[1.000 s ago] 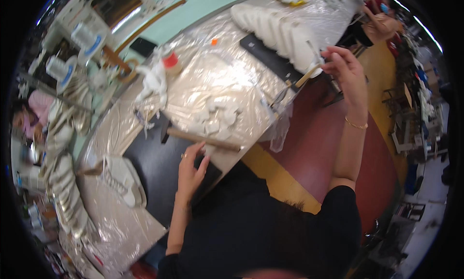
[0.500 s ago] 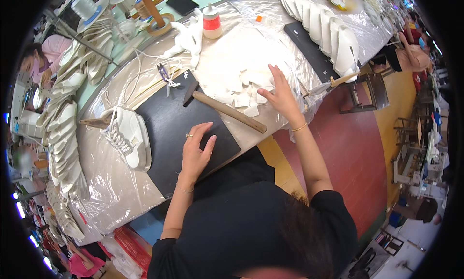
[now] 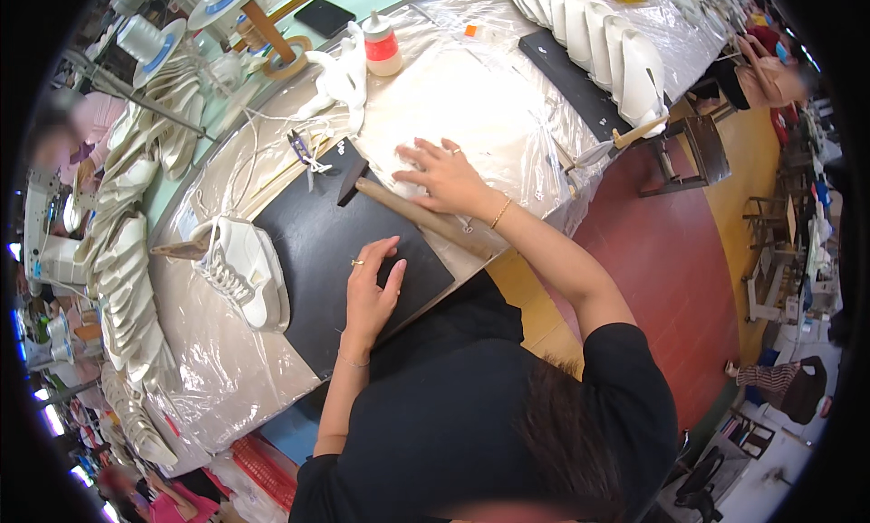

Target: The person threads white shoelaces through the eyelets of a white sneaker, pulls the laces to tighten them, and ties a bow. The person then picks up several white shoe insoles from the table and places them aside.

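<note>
My left hand rests above the near part of a black mat, its fingers curved, thumb apart, holding nothing. Palm down with spread fingers, my right hand reaches over the pale sheet and the hammer. Small white scraps show at its fingertips; the palm hides whatever lies beneath. The hammer lies with its dark head on the mat and its wooden handle running under my right hand toward the table edge. Left of the mat lies a white laced sneaker with a wooden-handled tool at its opening.
A red-banded bottle, a white cloth-like bundle and small thread snips lie beyond the mat. White shoe parts line up at far right beside a black board. More shoe parts stack at left. Other people work nearby.
My right hand has swept left from the right side of the white scraps to above the hammer handle. The scraps' spread pile is no longer visible there. My left hand has barely moved.
</note>
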### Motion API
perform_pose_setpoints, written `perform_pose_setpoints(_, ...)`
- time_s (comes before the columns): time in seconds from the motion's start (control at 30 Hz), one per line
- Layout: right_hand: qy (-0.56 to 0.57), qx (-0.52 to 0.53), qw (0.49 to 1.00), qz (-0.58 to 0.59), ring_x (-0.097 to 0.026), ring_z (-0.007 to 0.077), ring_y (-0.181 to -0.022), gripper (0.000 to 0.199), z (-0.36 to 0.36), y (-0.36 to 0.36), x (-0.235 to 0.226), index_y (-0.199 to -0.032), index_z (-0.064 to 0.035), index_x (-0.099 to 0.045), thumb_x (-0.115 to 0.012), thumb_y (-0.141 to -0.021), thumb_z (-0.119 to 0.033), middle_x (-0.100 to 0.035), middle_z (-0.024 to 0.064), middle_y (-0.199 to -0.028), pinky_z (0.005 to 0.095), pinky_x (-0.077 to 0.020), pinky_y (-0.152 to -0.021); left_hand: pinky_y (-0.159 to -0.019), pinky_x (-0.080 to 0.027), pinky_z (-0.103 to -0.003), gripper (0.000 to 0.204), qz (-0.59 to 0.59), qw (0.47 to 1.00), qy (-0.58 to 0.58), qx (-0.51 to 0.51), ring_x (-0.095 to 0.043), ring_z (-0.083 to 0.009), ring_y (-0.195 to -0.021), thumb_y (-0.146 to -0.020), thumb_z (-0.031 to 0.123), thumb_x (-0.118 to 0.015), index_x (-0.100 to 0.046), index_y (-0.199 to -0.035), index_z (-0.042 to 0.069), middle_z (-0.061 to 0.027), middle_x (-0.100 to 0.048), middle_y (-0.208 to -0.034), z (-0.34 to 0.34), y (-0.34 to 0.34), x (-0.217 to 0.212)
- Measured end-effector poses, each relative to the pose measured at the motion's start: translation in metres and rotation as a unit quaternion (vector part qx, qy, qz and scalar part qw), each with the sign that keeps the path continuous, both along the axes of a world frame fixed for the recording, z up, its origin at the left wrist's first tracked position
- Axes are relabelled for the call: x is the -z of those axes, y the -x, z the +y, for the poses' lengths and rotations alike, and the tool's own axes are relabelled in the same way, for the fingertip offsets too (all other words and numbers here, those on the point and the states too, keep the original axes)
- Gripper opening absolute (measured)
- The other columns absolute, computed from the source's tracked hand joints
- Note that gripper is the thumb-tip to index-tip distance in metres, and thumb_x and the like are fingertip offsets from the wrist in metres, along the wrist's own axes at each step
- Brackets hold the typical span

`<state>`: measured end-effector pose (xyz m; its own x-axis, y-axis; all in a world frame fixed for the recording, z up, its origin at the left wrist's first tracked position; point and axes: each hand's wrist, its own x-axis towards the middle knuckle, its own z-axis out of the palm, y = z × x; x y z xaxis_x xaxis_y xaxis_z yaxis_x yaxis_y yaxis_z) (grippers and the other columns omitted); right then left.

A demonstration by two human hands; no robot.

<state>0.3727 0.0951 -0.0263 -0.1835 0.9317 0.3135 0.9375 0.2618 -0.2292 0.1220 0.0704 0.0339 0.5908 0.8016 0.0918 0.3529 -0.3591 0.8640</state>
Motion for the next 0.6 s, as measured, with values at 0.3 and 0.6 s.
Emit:
perform_pose_setpoints(0.3, 0.003, -0.012, 1.0, -0.007, -0.045, 0.0277, -0.129, 0.032, -0.08, -0.023, 0.0, -0.103, -0.0165, -0.062, -0.072, -0.083, -0.04, -0.057, 0.004, -0.122, 0.0527, -0.036, -0.107, -0.087, -0.05, -0.033, 0.031, -0.001, 1.0, 0.013, -0.007, -0.066, -0.0225, -0.096, -0.09, 0.004, -0.066, -0.063, -0.121, 0.002, -0.0124, -0.065, -0.11, -0.005, 0.006, 0.004)
perform_pose_setpoints(0.6, 0.029, 0.085, 0.995, -0.032, -0.058, 0.0267, -0.104, 0.028, -0.109, -0.03, -0.003, -0.099, -0.0148, -0.064, -0.076, -0.079, -0.031, -0.061, 0.0039, -0.103, 0.0432, -0.0479, -0.088, -0.077, -0.052, -0.033, 0.029, -0.008, 0.999, 0.02, 0.036, -0.066, -0.0234, -0.095, -0.091, 0.005, -0.065, -0.063, -0.12, 0.002, -0.0128, -0.066, -0.107, -0.011, -0.005, 0.004)
